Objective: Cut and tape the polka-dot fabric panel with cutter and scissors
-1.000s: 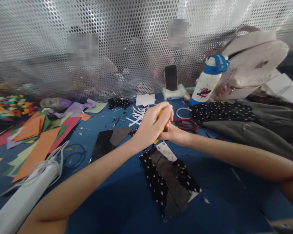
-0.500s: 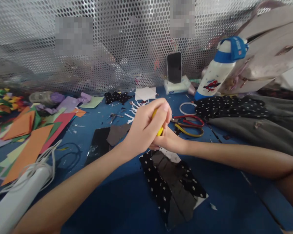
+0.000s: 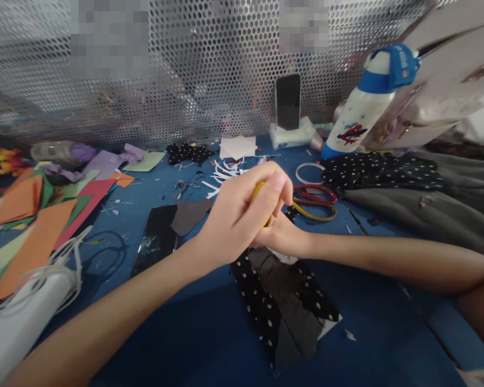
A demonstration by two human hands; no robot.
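My left hand (image 3: 237, 220) is closed around a small yellow object (image 3: 257, 190), its thumb laid across the top. Only slivers of yellow show between the fingers, so I cannot make out its kind. Pressed against it from below and the right is my right hand (image 3: 288, 236), its fingers mostly hidden behind the left. Just under both hands lies a flat piece covered in black dotted fabric (image 3: 258, 306), with dark grey strips (image 3: 292, 312) down its middle and white backing at a corner. Scissors with red and yellow handles (image 3: 315, 216) lie behind my right wrist.
A dark phone (image 3: 155, 234) and grey scrap (image 3: 189, 215) lie left of my hands. Coloured papers (image 3: 50, 236) and a white power strip (image 3: 28, 312) are farther left. Behind stand another phone (image 3: 287, 102), a bottle (image 3: 361, 115) and a perforated metal screen (image 3: 210, 70). Grey cloth (image 3: 411, 207) lies right.
My hands stay clasped around the yellow object, with less yellow showing now. The view has shifted slightly, and the hands cover more of the scissors.
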